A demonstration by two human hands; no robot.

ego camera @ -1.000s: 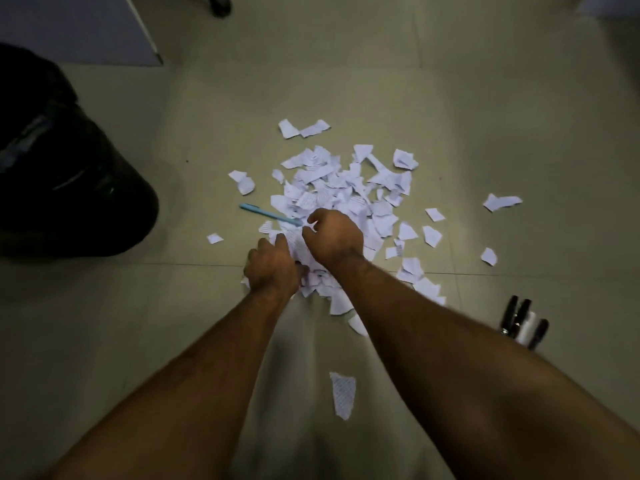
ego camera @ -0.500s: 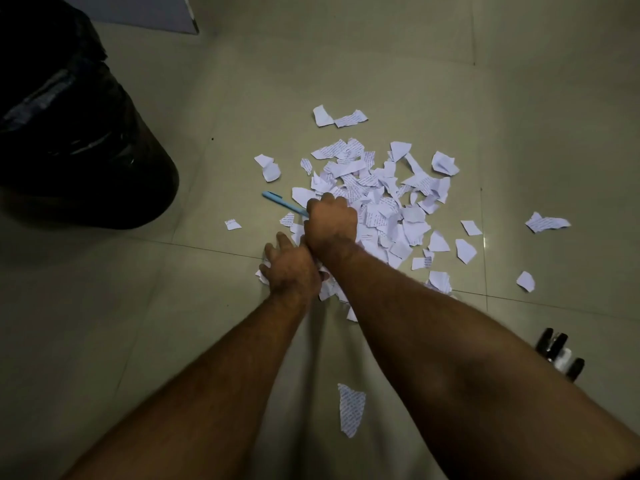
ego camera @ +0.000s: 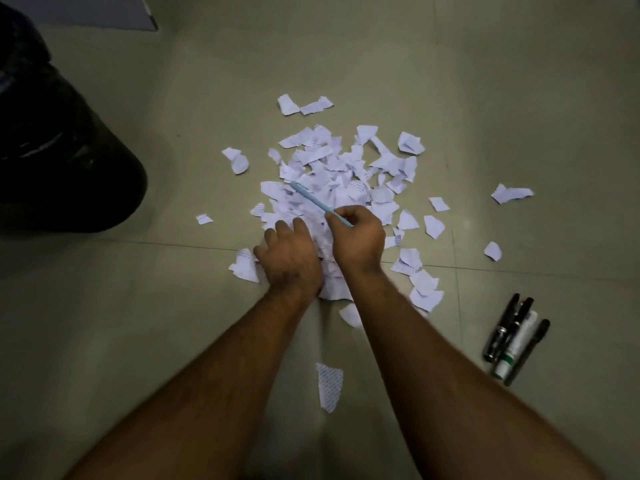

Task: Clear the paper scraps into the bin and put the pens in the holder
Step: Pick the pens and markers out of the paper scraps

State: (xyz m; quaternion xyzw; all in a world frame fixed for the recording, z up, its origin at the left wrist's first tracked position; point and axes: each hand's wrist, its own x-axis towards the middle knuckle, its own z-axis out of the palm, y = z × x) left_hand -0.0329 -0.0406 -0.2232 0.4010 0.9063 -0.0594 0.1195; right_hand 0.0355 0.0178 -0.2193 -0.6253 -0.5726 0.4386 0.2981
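Observation:
A heap of torn white paper scraps lies on the tiled floor ahead of me. My right hand is shut on a light blue pen, whose free end points up-left over the heap. My left hand rests palm down on the near edge of the scraps, fingers slightly spread; whether it grips any paper is hidden. A black bin bag sits at the left. Several dark pens and a white marker lie together on the floor at the right. No pen holder is in view.
Stray scraps lie apart from the heap: one near my arms, two at the far right, one at the left. A pale board corner shows at top left. Bare floor tiles surround the heap.
My right hand took hold of the blue pen, which lay at the heap's left edge, and lifted it over the scraps. My left hand stayed on the near edge of the scraps.

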